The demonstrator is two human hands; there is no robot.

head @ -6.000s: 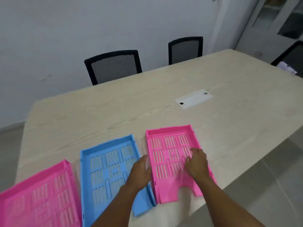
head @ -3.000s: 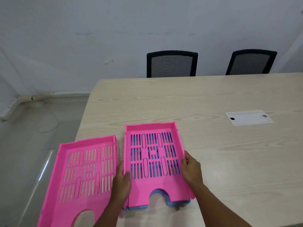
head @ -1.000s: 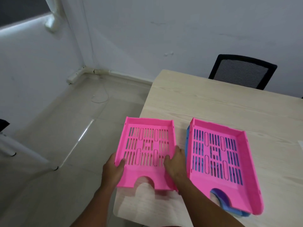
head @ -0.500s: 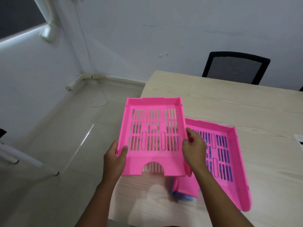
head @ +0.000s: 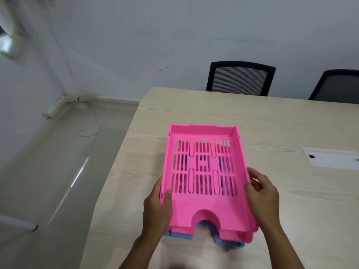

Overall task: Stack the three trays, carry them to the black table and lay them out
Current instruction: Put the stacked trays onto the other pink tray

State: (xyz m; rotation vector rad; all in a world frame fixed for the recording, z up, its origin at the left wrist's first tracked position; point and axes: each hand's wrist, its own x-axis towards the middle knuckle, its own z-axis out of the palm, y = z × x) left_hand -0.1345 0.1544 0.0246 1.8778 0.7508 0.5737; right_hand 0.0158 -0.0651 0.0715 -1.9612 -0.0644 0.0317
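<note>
The top pink tray (head: 204, 144) sits over a second pink tray (head: 231, 234) and a blue tray (head: 178, 236), whose front edges peek out below it. The stack rests near the front left corner of the light wooden table (head: 272, 121). My left hand (head: 157, 206) grips the top tray's left wall, thumb inside. My right hand (head: 262, 193) holds its right wall with fingers curled over the rim. No black table is in view.
Two black mesh chairs (head: 240, 78) (head: 338, 84) stand at the table's far side. A white cable plate (head: 332, 158) is set in the tabletop at right. Tiled floor (head: 48, 171) with a loose cable lies left of the table.
Both hands have carried the second pink tray to the right and lowered it onto the pink-and-blue stack. Earlier, the first pink tray went onto the blue one.
</note>
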